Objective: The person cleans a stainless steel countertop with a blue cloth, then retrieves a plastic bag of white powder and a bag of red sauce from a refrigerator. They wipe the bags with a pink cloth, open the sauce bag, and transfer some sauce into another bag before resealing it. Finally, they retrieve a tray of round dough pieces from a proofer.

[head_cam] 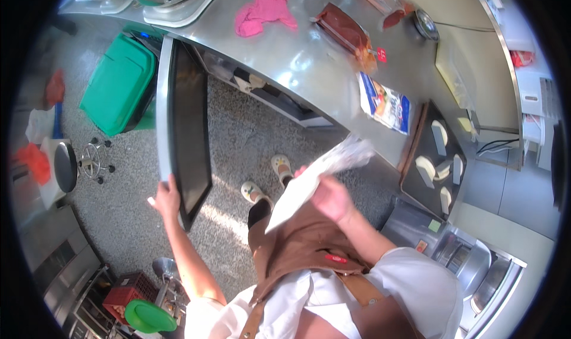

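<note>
My left hand [167, 197] grips the edge of an open door [166, 116] with a dark inner panel, which belongs to the steel under-counter cabinet. In my right hand [330, 198], in front of the brown apron, is a white bag with a crumpled clear plastic end [296, 191]. Beyond it, on the steel counter [308, 75], lie a blue and white printed packet [384, 102], a pouch of dark red-brown filling [343, 28] and a pink cloth [267, 11]. The cabinet's inside is mostly hidden under the counter.
A green lidded bin [118, 84] stands left of the door, near a wheeled stool [66, 167]. At right, a dark tray [435, 160] holds pale pieces. Metal pans [473, 267] sit in a drawer at lower right. A red crate [129, 294] and green basin [149, 316] are lower left.
</note>
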{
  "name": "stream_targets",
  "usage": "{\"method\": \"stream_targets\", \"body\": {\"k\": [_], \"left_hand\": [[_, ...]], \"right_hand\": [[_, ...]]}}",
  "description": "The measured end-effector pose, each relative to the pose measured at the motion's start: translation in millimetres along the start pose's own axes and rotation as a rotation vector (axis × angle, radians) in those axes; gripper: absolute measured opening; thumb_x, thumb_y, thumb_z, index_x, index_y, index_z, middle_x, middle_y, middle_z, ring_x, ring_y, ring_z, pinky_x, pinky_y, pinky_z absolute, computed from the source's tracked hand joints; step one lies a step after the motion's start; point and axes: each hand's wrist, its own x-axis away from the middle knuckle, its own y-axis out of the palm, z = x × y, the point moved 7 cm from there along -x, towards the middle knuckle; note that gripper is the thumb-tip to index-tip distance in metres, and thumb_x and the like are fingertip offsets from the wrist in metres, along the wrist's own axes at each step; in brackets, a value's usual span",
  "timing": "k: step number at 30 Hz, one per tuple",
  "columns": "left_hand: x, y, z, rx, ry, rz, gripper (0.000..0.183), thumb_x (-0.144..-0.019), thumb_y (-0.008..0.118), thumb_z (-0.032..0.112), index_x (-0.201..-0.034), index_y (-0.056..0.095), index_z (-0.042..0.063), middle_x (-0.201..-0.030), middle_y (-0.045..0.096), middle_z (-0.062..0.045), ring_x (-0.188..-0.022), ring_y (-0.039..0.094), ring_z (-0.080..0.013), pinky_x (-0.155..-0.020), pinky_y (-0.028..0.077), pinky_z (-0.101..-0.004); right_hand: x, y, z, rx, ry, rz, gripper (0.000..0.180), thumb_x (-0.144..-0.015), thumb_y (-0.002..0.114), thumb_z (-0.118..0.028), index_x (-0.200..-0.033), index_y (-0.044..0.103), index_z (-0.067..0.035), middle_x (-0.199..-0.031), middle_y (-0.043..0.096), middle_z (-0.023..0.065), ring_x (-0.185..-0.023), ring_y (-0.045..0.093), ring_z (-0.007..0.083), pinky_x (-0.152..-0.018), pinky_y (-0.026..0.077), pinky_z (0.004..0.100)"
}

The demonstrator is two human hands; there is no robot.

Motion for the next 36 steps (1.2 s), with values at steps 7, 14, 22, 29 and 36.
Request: {"method": "stream_targets", "body": {"k": [7, 14, 22, 29, 36], "left_hand": [[115, 82, 34, 0.381, 0.059, -0.517, 0.068, -0.098, 0.036, 0.058, -0.134, 0.046, 0.001, -0.13, 0.054, -0.021, -0.127, 0.047, -0.0335, -0.115, 0.018, -0.048], [288, 193, -66, 0.292, -0.157, -0.913, 0.08, -0.095, 0.036, 0.064, -0.143, 0.04, 0.0, -0.145, 0.043, -0.022, -0.139, 0.035, -0.033, -0.115, 0.026, -0.0388], [294, 72, 62, 0.198, -0.096, -0.867, 0.068, -0.095, 0.047, 0.056, -0.13, 0.055, -0.002, -0.123, 0.062, -0.023, -0.121, 0.056, -0.0323, -0.099, 0.044, -0.0391], [217, 14, 142, 0.47, 0.078, -0.533, 0.05, -0.095, 0.058, 0.039, -0.124, 0.059, -0.002, -0.113, 0.068, -0.017, -0.107, 0.063, -0.0226, -0.093, 0.048, -0.0365], [179, -177, 426, 0.9, 0.644, -0.736, 0.059, -0.089, 0.069, 0.031, -0.136, 0.049, 0.001, -0.129, 0.059, -0.014, -0.122, 0.054, -0.022, -0.107, 0.039, -0.0356]], "right_hand": [[30, 66, -126, 0.012, -0.331, -0.135, 0.036, -0.098, 0.053, -0.017, -0.131, 0.049, -0.001, -0.134, 0.054, 0.0173, -0.133, 0.043, 0.0346, -0.113, 0.035, 0.0464], [36, 83, -180, 0.021, -0.399, -0.188, 0.039, -0.098, 0.053, -0.018, -0.134, 0.048, -0.002, -0.137, 0.052, 0.0175, -0.135, 0.041, 0.0351, -0.114, 0.033, 0.0469], [18, 92, -225, -0.059, -0.368, -0.283, 0.036, -0.098, 0.051, -0.015, -0.133, 0.049, -0.003, -0.137, 0.051, 0.0179, -0.133, 0.043, 0.0359, -0.112, 0.036, 0.0487], [-20, 127, -245, 0.116, -0.295, -0.328, 0.036, -0.098, 0.052, -0.014, -0.133, 0.049, -0.004, -0.135, 0.053, 0.0176, -0.128, 0.049, 0.0347, -0.108, 0.04, 0.0471], [-55, 194, -240, 0.734, -0.108, -0.387, 0.039, -0.094, 0.057, -0.011, -0.132, 0.05, -0.005, -0.126, 0.06, 0.0124, -0.115, 0.06, 0.023, -0.1, 0.045, 0.038]]}}
